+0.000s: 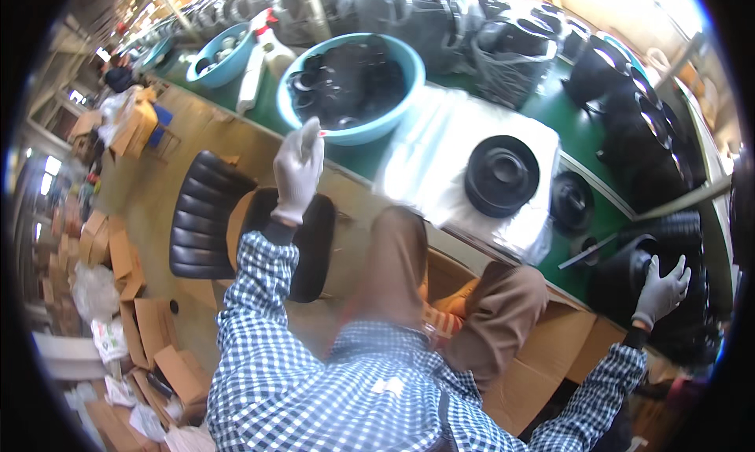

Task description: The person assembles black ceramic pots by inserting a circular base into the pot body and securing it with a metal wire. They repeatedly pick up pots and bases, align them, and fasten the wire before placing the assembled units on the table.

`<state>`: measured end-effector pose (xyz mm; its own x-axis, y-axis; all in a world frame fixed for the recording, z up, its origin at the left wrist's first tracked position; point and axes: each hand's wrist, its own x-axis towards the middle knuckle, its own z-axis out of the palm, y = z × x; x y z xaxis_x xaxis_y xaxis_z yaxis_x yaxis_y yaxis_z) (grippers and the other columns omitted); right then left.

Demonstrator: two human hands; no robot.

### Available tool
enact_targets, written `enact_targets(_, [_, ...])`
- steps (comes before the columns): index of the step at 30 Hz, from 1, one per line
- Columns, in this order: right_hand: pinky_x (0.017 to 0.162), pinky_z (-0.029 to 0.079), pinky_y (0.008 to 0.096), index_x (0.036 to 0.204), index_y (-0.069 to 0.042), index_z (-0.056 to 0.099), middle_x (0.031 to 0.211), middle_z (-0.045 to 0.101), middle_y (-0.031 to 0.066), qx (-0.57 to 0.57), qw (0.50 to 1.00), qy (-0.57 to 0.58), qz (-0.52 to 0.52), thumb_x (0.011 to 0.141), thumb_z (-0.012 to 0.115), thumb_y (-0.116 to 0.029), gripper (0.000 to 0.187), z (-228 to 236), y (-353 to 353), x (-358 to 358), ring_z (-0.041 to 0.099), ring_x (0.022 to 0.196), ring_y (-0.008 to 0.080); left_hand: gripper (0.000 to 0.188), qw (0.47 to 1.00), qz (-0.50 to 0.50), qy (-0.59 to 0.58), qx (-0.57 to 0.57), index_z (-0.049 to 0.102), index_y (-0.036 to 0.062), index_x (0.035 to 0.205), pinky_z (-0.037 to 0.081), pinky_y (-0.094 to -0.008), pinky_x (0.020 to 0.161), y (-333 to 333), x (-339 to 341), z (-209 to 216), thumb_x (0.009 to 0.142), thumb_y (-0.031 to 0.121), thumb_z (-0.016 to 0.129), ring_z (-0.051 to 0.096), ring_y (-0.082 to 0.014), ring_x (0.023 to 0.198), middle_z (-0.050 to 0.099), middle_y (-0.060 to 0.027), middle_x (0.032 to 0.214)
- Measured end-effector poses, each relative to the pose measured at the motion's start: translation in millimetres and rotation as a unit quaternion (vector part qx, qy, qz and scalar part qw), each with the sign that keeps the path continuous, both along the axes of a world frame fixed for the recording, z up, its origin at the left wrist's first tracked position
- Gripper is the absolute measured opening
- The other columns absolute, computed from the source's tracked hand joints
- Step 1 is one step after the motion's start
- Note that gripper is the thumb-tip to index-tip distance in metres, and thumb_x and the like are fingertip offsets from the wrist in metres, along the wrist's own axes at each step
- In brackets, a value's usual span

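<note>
My left hand [298,173], in a pale grey glove, is raised in front of a light blue basin [417,82] full of small black parts [346,82]. Its fingers are drawn together, with a speck of red at the tips; what they pinch is too small to name. At the far right my gloved right hand [662,290] has its fingers apart, beside a black round part [635,265] by a dark stack. A black round lid [502,176] with a raised centre lies on a pile of clear plastic bags [425,149] before me.
Another black disc [571,200] lies on the green table [543,129]. Plastic-wrapped black pots [515,55] line the back, near a spray bottle [271,47]. A black chair [208,216] stands left, an open carton [543,357] sits by my knees, and cardboard [157,330] covers the left floor.
</note>
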<state>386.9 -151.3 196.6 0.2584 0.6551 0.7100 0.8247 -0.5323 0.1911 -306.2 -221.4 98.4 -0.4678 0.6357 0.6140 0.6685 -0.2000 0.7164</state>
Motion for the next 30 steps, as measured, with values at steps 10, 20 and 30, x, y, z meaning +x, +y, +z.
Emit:
enact_targets(10, [0.101,0.054,0.0529,0.128,0.015,0.067,0.116,0.07,0.0415,-0.299,0.821,0.378,0.305,0.102,0.063,-0.057,0.077,-113,111,-244,0.07,0.113,0.053,0.035,0.746,-0.11,0.277,-0.595,0.082,0.0122,0.121,0.057,-0.044,0.1,118,-126,29,0.09,0.027,0.077,0.074,-0.0354,0.113,0.079,-0.0153,0.121])
enact_targets(20, [0.082,0.056,0.041,0.12,0.006,0.074,0.096,0.078,0.0236,-0.021,0.753,0.503,0.423,0.108,0.063,-0.029,0.038,-106,96,-223,0.076,0.086,0.0308,0.02,0.809,-0.204,0.403,-0.376,0.078,0.0056,0.108,0.051,-0.045,0.107,108,-111,57,0.095,0.02,0.072,0.065,-0.0378,0.118,0.071,-0.0162,0.116])
enact_targets(30, [0.108,0.052,0.0307,0.15,0.004,0.055,0.134,0.069,0.0102,-0.049,0.342,0.848,0.403,0.099,0.079,-0.015,0.06,-54,8,-252,0.066,0.119,0.0172,0.048,0.596,-0.566,-0.393,-0.412,0.061,0.0029,0.148,0.057,-0.0316,0.1,76,180,73,0.114,0.037,0.059,0.069,-0.0175,0.121,0.07,-0.0101,0.138])
